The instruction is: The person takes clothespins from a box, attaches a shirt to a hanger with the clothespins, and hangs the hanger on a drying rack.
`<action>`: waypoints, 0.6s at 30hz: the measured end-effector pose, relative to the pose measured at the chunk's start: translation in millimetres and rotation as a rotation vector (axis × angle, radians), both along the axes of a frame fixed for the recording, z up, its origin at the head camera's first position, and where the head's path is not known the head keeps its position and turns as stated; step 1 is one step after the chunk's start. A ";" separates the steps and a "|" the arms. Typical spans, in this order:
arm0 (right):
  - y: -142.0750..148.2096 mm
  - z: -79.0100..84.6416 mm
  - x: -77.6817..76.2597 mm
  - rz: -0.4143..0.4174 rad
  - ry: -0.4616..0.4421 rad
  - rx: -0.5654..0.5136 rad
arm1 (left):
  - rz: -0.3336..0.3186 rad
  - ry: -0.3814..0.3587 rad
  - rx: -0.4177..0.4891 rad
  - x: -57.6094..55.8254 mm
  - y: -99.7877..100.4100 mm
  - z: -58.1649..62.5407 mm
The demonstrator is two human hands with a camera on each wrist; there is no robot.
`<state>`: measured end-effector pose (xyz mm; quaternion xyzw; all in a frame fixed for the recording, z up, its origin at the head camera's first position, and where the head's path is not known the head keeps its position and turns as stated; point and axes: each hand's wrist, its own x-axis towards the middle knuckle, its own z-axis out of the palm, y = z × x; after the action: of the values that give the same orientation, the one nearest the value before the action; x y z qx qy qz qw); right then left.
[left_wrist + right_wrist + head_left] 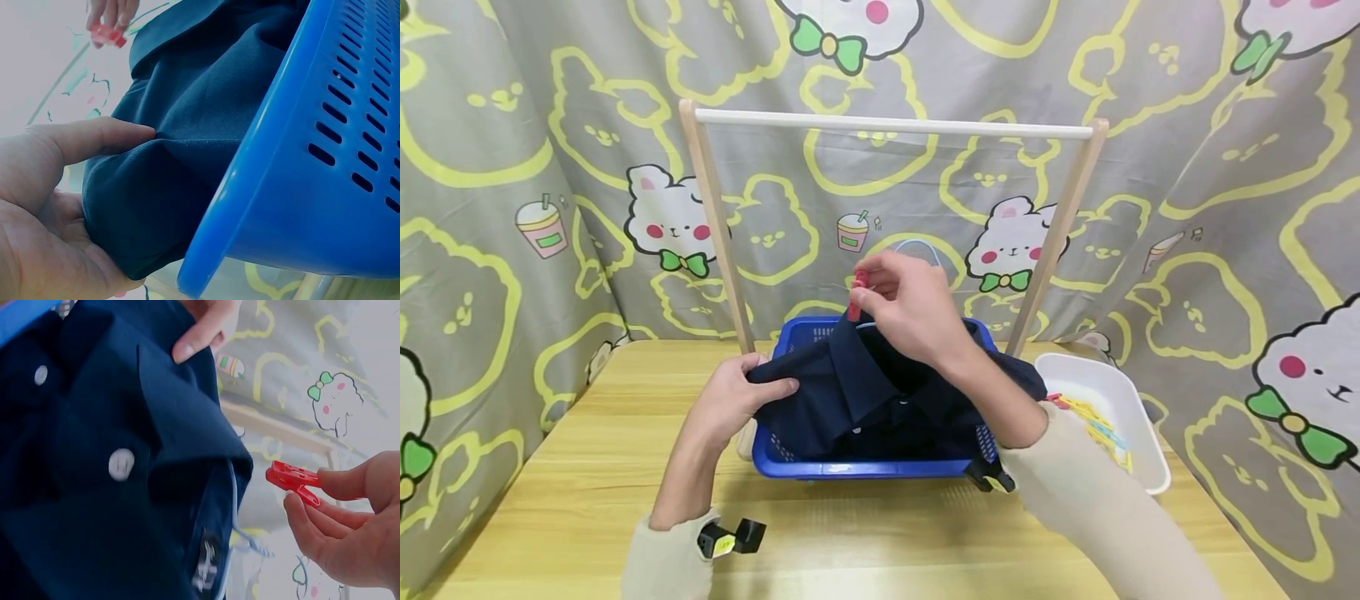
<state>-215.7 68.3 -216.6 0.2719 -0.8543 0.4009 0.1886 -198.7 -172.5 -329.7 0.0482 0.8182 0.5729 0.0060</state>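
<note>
A dark navy shirt (pixel 808 400) with a collar and white buttons lies bunched in and over a blue basket (pixel 857 471). My left hand (pixel 730 396) grips the shirt at its left shoulder, thumb on top and fingers beneath, as the left wrist view also shows. Between thumb and fingers my right hand (pixel 917 312) pinches a red clothespin (pixel 292 478). In the right wrist view the clothespin stands just apart from the shirt's collar. A light blue hanger (pixel 234 494) shows inside the collar, its hook (pixel 917 244) rising behind the right hand.
Behind the basket rises a wooden rack with a white crossbar (pixel 887 125). At the right stands a white tray (pixel 1153 433) holding several yellow, blue and red clothespins (pixel 1097 425). A patterned curtain (pixel 775 283) hangs behind the wooden table (pixel 580 467).
</note>
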 end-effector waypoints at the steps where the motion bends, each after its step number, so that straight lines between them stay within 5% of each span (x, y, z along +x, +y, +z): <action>1: -3.2 -0.5 0.5 0.003 -0.002 0.006 | 0.001 -0.001 -0.003 0.1 -0.1 0.2; 18: -30.9 -13.8 3.7 0.041 0.020 0.055 | -0.017 0.003 -0.009 2.7 1.2 3.3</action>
<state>-212.0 37.4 -230.4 0.2986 -0.8573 0.3781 0.1813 -196.0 -171.3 -326.4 0.0561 0.8204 0.5689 0.0097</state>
